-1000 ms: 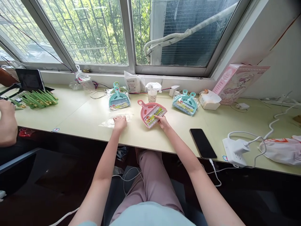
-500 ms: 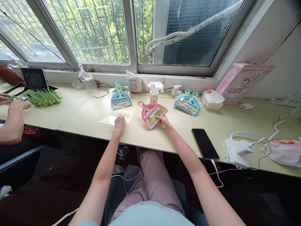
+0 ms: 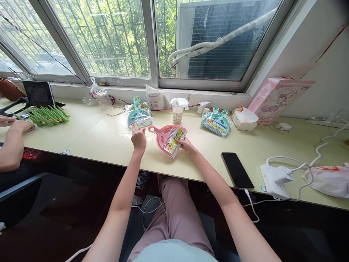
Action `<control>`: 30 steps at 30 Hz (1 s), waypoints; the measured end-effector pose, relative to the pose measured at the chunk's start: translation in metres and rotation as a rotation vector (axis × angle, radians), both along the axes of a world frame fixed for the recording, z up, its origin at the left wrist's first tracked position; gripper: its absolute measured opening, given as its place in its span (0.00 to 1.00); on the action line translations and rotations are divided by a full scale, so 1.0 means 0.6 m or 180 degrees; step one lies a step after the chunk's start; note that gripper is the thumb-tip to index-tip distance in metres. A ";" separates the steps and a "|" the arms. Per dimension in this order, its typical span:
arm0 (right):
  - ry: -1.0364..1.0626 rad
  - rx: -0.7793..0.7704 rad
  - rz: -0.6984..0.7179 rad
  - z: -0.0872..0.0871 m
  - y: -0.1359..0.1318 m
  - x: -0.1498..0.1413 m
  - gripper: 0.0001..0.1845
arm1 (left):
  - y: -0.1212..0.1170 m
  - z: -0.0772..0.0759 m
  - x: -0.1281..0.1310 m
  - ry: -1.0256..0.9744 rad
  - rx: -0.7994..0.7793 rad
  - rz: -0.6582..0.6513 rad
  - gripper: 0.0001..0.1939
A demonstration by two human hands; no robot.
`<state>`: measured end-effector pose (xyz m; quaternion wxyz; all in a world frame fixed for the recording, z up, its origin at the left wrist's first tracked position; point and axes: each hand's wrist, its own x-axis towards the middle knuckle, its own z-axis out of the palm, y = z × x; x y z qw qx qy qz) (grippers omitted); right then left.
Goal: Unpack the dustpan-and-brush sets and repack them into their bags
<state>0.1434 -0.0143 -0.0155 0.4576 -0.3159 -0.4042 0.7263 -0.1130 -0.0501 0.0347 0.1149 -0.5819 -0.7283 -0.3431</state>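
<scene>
My right hand (image 3: 187, 145) grips the wide end of a pink dustpan-and-brush set (image 3: 165, 140), thumb across its yellow-green label. The set is tilted, with its looped handle pointing left toward my other hand. My left hand (image 3: 139, 139) is closed on a clear plastic bag (image 3: 124, 134), which is crumpled and partly hidden behind the fingers. Just behind that bag lies a wrapped teal dustpan-and-brush set (image 3: 138, 115). More wrapped teal sets (image 3: 216, 122) lie to the right, beyond my right hand.
A drink cup (image 3: 177, 113) stands near the windowsill. On the right are a phone (image 3: 237, 170), a power strip (image 3: 275, 182), a tissue box (image 3: 244, 120) and a pink box (image 3: 280, 100). Left, a co-worker's hand (image 3: 23, 126) is beside green stems (image 3: 49, 115) and a tablet (image 3: 39, 94).
My left hand has lifted slightly with the plastic bag. The pink dustpan set has shifted left and turned, bringing its handle close to my left hand.
</scene>
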 end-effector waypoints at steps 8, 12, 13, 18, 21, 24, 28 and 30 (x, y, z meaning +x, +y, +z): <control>0.0210 -0.0001 -0.0236 0.009 0.001 -0.003 0.17 | 0.019 0.009 0.031 -0.0029 0.0269 -0.0204 0.18; 0.0137 0.0061 -0.0179 0.013 0.003 0.003 0.19 | 0.020 0.019 0.034 -0.0281 0.0635 -0.0101 0.18; 0.0100 0.0058 -0.0216 0.011 0.005 0.003 0.19 | 0.021 0.021 0.034 -0.0330 0.0703 -0.0101 0.18; 0.0058 0.0087 -0.0482 -0.004 0.013 -0.004 0.19 | 0.027 0.022 0.050 -0.0269 0.0560 -0.0567 0.14; 0.0115 0.0224 -0.0362 -0.007 0.011 -0.006 0.21 | 0.031 0.022 0.071 -0.0165 0.0428 -0.1054 0.13; 0.0170 0.0264 -0.0297 -0.003 0.006 -0.005 0.22 | 0.029 0.028 0.096 -0.0238 0.0504 -0.1230 0.13; 0.0350 0.0149 -0.0503 0.004 0.005 -0.006 0.22 | 0.016 0.031 0.121 -0.0231 0.0492 -0.1566 0.11; 0.0485 0.0098 -0.0635 0.005 0.006 -0.006 0.21 | 0.013 0.027 0.124 -0.0380 0.0738 -0.1326 0.11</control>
